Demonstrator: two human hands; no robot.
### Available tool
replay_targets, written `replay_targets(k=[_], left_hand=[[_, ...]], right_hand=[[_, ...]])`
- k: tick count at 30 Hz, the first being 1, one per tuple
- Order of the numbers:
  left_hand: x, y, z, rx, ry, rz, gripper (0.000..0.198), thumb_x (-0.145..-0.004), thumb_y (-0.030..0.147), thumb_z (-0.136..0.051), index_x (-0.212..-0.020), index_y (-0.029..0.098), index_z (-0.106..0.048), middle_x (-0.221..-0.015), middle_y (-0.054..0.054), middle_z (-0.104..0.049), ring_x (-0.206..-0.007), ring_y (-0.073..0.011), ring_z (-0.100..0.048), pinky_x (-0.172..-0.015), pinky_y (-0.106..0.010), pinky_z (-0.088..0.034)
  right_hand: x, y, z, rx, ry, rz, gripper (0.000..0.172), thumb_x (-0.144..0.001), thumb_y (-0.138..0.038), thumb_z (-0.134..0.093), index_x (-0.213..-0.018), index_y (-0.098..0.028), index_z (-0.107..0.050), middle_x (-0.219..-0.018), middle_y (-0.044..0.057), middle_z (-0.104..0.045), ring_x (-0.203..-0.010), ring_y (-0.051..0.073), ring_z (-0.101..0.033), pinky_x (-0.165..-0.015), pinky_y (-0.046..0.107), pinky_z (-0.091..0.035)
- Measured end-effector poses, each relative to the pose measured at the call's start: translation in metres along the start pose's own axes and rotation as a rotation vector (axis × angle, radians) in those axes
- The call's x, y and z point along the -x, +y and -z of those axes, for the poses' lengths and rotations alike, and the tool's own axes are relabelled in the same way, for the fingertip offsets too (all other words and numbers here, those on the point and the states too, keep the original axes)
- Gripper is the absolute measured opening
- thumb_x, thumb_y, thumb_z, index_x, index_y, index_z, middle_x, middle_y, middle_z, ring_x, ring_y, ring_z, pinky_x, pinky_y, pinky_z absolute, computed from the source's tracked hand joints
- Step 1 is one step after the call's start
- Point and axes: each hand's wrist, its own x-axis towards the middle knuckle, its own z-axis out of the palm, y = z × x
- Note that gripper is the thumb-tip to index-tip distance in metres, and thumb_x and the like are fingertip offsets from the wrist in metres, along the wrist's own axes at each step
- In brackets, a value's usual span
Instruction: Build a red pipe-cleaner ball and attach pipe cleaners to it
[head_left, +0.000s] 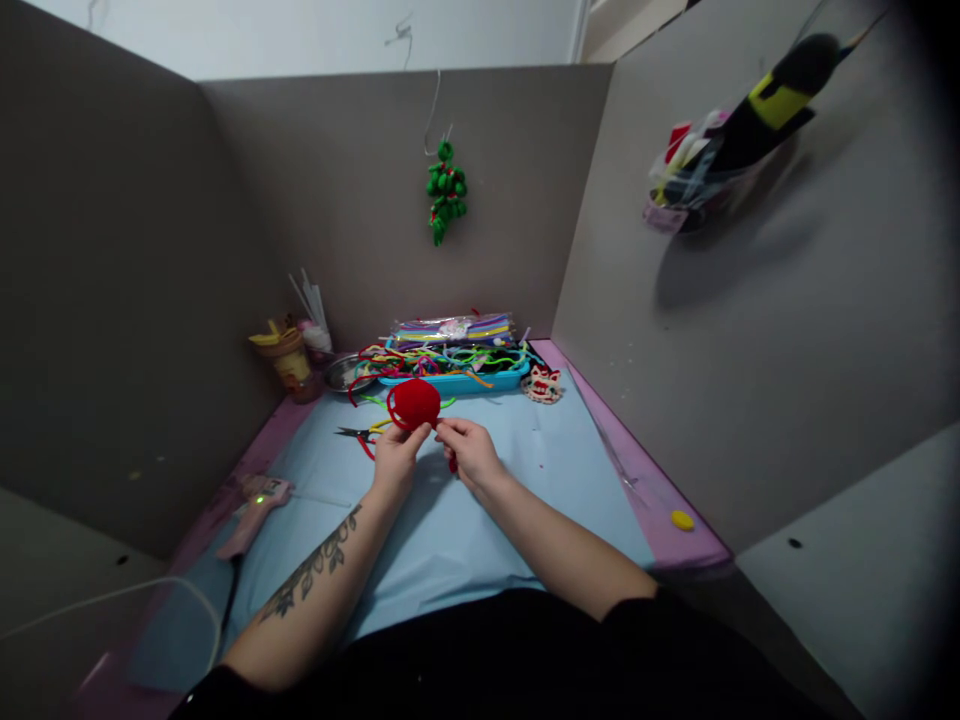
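A rounded red fuzzy piece [417, 403], seemingly of chenille stems, is held up above the blue sheet, with a red loop curving along its left side. My left hand [397, 460] pinches its lower edge between thumb and fingers. Close beside it, my right hand [471, 452] has its fingertips closed at the piece's lower right, where a short red end [453, 465] hangs below the fingers. Just left of my left hand lies a cutting tool [351, 432] with dark blades and a yellow handle, partly hidden by that hand.
Behind my hands stands a blue tray [457, 383] of tangled coloured stems. A pink glue gun [255, 512] with a green light lies left. A metal dish [349, 374], a cup [289, 362], a beaded piece [542, 385] and a yellow disc [682, 520] are around. Grey panels enclose the table.
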Motion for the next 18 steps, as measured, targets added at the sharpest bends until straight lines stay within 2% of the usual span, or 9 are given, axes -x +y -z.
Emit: replay_targets(k=[3, 6, 9, 11, 14, 18], left_hand=[[-0.0018, -0.0017, 0.0005, 0.051, -0.027, 0.048, 0.026, -0.060, 0.029, -0.081, -0.081, 0.014, -0.074, -0.079, -0.005, -0.073, -0.075, -0.0178, -0.063, -0.074, -0.029, -0.047], [-0.0033, -0.0029, 0.0010, 0.135, -0.048, 0.147, 0.031, -0.057, 0.031, -0.083, -0.082, 0.015, -0.073, -0.080, -0.005, -0.073, -0.074, -0.0165, -0.063, -0.070, -0.026, -0.047], [-0.0045, -0.0035, 0.0013, 0.226, -0.062, 0.254, 0.035, -0.055, 0.033, -0.084, -0.083, 0.016, -0.071, -0.087, -0.006, -0.073, -0.080, -0.0172, -0.065, -0.073, -0.027, -0.048], [-0.0051, -0.0040, 0.0014, 0.265, -0.070, 0.291, 0.036, -0.056, 0.033, -0.085, -0.085, 0.016, -0.071, -0.090, -0.007, -0.073, -0.084, -0.0181, -0.065, -0.077, -0.028, -0.048], [-0.0055, -0.0044, 0.0010, 0.300, -0.092, 0.282, 0.036, -0.058, 0.033, -0.084, -0.087, 0.016, -0.071, -0.094, -0.008, -0.072, -0.089, -0.0193, -0.065, -0.082, -0.030, -0.049], [-0.0046, -0.0034, -0.0011, 0.322, -0.138, 0.222, 0.034, -0.062, 0.030, -0.082, -0.091, 0.017, -0.071, -0.097, -0.009, -0.073, -0.096, -0.0211, -0.065, -0.089, -0.033, -0.047]], right_hand=[[-0.0006, 0.0019, 0.0026, 0.068, 0.012, 0.042, 0.024, -0.066, -0.039, -0.068, -0.072, -0.016, -0.068, -0.058, -0.002, -0.059, -0.041, 0.006, -0.037, -0.038, 0.020, -0.025], [-0.0014, 0.0033, 0.0051, 0.156, 0.020, 0.096, 0.024, -0.070, -0.037, -0.065, -0.080, -0.016, -0.072, -0.063, -0.001, -0.063, -0.049, 0.009, -0.048, -0.043, 0.020, -0.035], [-0.0018, 0.0037, 0.0065, 0.235, 0.011, 0.164, 0.025, -0.072, -0.036, -0.064, -0.085, -0.017, -0.074, -0.071, 0.002, -0.070, -0.066, 0.015, -0.061, -0.060, 0.026, -0.049], [-0.0017, 0.0034, 0.0068, 0.263, 0.017, 0.208, 0.024, -0.072, -0.036, -0.064, -0.085, -0.018, -0.075, -0.079, 0.003, -0.073, -0.076, 0.018, -0.064, -0.072, 0.031, -0.052], [-0.0007, 0.0021, 0.0068, 0.290, 0.025, 0.246, 0.022, -0.072, -0.035, -0.065, -0.084, -0.019, -0.075, -0.086, 0.005, -0.075, -0.082, 0.021, -0.066, -0.081, 0.035, -0.052], [0.0011, 0.0004, 0.0059, 0.322, 0.046, 0.262, 0.020, -0.071, -0.035, -0.066, -0.079, -0.018, -0.073, -0.079, 0.004, -0.073, -0.076, 0.019, -0.065, -0.076, 0.032, -0.051]])
